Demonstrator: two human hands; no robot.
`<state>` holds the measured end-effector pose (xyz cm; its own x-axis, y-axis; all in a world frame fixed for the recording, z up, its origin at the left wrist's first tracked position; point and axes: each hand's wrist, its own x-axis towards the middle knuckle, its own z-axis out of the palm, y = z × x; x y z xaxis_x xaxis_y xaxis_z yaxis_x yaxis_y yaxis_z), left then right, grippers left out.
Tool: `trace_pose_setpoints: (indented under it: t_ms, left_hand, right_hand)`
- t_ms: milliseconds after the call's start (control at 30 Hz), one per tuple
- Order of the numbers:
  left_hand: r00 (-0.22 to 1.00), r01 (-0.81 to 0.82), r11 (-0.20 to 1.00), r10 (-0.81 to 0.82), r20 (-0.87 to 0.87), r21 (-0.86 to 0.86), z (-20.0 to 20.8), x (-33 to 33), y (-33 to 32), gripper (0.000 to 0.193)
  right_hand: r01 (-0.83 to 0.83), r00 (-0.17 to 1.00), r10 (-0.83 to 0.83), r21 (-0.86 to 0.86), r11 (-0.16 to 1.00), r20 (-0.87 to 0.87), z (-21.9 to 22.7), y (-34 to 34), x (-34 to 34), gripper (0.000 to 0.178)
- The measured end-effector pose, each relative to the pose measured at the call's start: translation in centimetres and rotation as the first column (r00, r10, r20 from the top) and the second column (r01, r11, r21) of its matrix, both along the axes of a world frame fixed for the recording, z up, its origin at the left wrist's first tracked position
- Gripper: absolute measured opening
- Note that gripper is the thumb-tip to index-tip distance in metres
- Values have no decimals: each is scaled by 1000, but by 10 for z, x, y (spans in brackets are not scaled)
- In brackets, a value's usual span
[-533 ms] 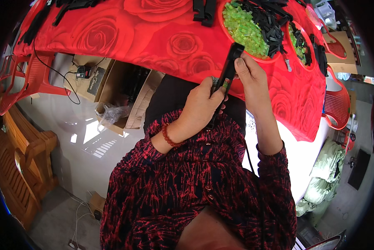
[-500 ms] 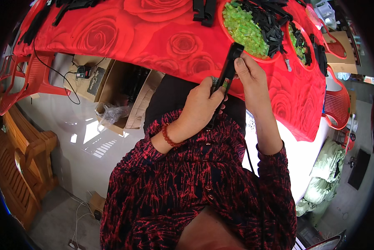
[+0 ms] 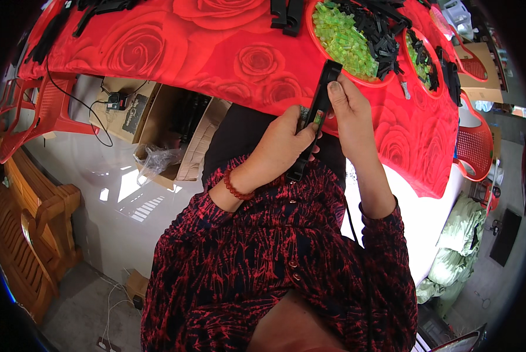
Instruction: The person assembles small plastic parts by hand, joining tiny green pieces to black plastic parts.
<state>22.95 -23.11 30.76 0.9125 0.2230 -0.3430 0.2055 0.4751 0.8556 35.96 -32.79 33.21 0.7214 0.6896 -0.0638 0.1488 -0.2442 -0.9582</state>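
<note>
Both hands grip a long black plastic strip (image 3: 315,117) above the worktop (image 3: 216,53) edge: left hand (image 3: 283,146) fingers wrap its middle, apparently pressing a small green piece; right hand (image 3: 346,108) fingers pinch its upper end

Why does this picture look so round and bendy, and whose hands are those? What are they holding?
The camera sits on a person's head and looks down, so you see their own arms. Its wide lens bends straight edges. The left hand and right hand both hold one long black strip, with a small green bit where the left thumb presses. In front is a table with a red rose cloth. On it sits a red bowl of small green pieces and black parts. More black strips lie nearby.
</note>
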Motion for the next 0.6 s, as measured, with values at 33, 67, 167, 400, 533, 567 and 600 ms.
trace_pose_setpoints:
  t_ms: [33,67,167,400,533,567,600]
  left_hand:
    - [1000,1,1000,-1,0,0,1,0,0,16]
    - [1000,24,993,-23,-10,115,2,0,0,15]
    - [999,35,929,-32,-15,368,-7,2,-3,15]
    - [999,-54,741,46,29,669,-20,-2,-13,15]
    - [995,-75,820,23,98,568,-22,-5,-10,16]
    - [996,-83,828,45,83,555,-19,-4,-11,16]
    - [995,-93,835,67,69,542,-12,-3,-11,17]
  right_hand:
    - [17,998,-16,-14,1000,61,-1,0,-2,28]
    - [35,992,-31,-27,999,121,-1,0,-4,27]
    - [47,984,-30,-91,995,177,1,-1,-7,27]
    - [89,934,-75,-27,996,349,0,1,-20,34]
    - [33,933,-22,-26,999,359,4,-3,-18,30]
    - [24,940,-19,-11,1000,341,5,-3,-16,31]
    - [24,939,-19,-10,1000,342,8,-4,-13,31]
